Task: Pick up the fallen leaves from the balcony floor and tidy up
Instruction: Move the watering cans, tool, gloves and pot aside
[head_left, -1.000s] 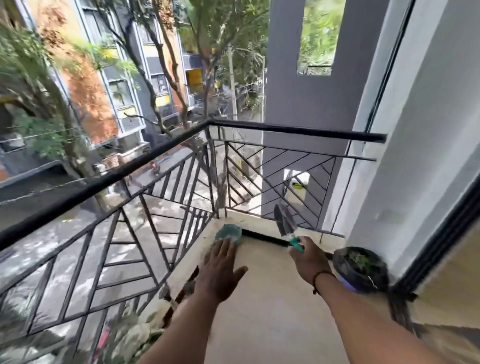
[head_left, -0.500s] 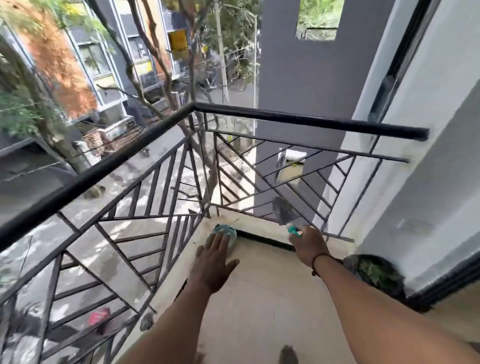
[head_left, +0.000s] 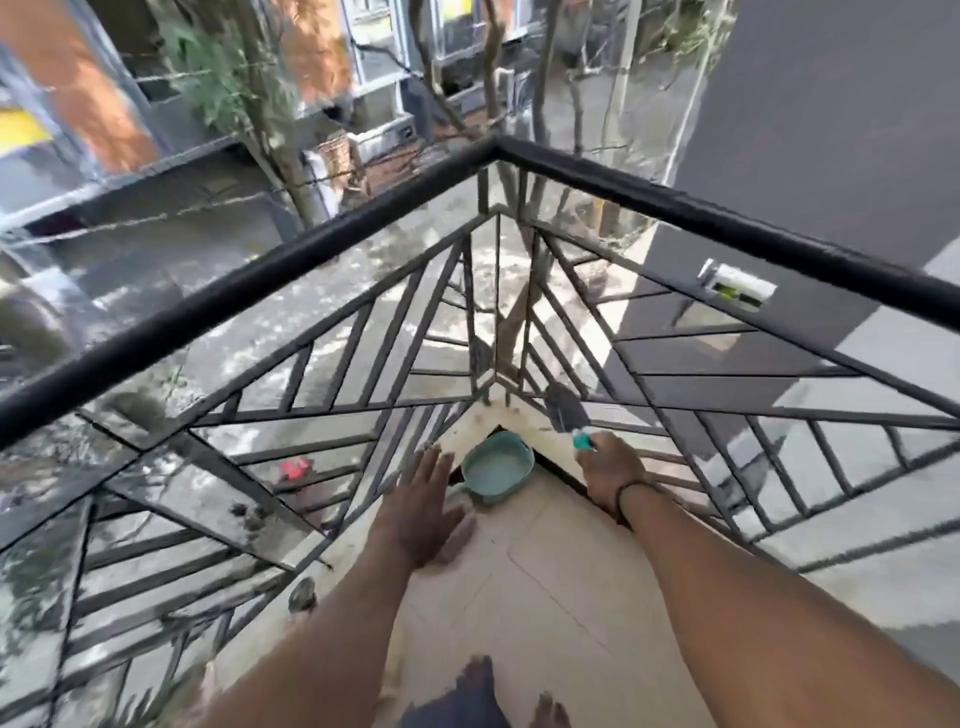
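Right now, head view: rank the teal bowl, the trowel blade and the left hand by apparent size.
1. left hand, though nearer the camera, so inflated
2. teal bowl
3. trowel blade, held by the right hand

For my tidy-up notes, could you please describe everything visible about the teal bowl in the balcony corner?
The shallow teal bowl, plastic by its look, has a rounded-square rim and sits upright on the pale tiled floor, tucked into the corner below the black metal railing. Its inside looks pale; contents cannot be made out. The open left hand is beside it; whether they touch is unclear.
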